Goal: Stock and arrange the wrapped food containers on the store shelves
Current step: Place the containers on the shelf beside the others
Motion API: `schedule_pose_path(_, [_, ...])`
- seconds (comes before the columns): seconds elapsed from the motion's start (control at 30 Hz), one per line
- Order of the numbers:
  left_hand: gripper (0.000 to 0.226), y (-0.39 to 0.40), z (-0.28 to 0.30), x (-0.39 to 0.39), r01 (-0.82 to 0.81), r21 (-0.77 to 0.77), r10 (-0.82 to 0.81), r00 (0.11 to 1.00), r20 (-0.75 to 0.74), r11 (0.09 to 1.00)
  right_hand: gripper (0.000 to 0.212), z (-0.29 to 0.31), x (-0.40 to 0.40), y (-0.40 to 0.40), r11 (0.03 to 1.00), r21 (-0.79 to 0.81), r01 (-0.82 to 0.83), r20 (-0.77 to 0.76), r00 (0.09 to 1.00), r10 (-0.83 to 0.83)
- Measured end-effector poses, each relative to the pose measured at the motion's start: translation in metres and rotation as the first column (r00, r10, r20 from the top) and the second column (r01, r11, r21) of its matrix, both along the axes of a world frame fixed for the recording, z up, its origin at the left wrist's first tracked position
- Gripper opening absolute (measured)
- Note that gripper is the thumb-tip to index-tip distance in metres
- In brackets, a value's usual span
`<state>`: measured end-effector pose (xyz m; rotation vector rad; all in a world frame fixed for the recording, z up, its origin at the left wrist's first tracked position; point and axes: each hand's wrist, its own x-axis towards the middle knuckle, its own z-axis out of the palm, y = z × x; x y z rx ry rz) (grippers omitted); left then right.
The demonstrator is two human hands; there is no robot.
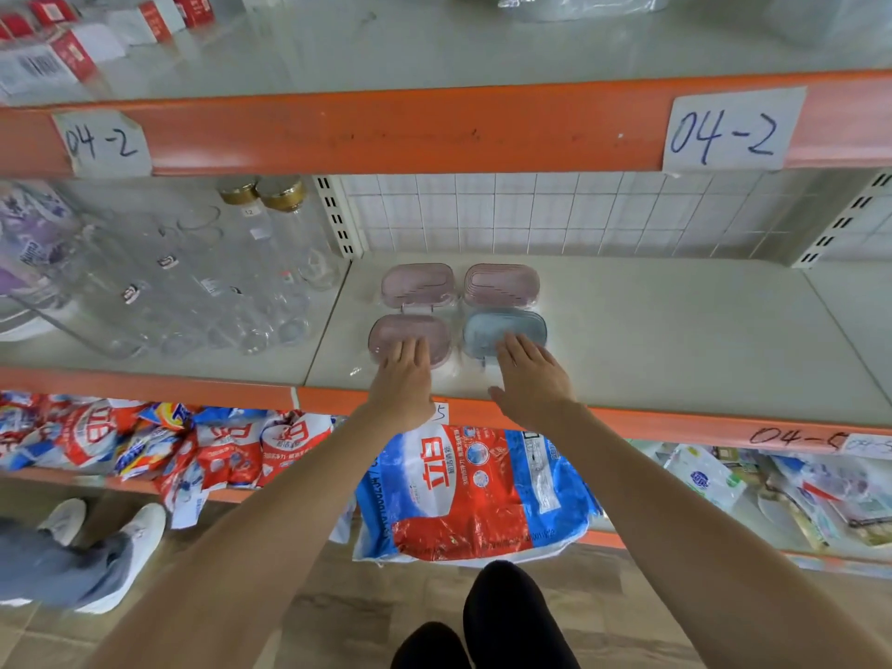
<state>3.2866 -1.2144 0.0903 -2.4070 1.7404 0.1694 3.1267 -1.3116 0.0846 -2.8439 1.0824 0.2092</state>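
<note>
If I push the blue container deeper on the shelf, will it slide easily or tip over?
The blue container looks low, wide and flat, so it should probably slide, not tip. Its clear glossy wrap on the smooth shelf may make it slippery. It seems to be thin plastic, likely light; the right hand lies flat on it.

I see shiny clear plastic wrap on the pink container (410,333) and the blue container (502,328). The shelf (675,330) looks smooth, dull metal. The labels (733,130) are paper.

Head view, downward, seemingly near shelf (627,330)
</note>
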Motion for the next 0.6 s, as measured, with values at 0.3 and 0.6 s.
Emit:
schedule_pose_path(0.3, [0.058,0.022,0.04,-0.002,0.05,0.155,-0.019,0.98,-0.197,0.987,0.071,0.039,-0.013,0.016,0.991,0.115,-0.074,-0.077,0.994,0.083])
schedule_pose_path(0.6, [0.019,0.071,0.153,-0.025,0.229,0.124,-0.208,0.964,-0.167,0.965,0.033,0.15,-0.038,0.075,0.983,0.164,-0.085,-0.022,0.996,0.09])
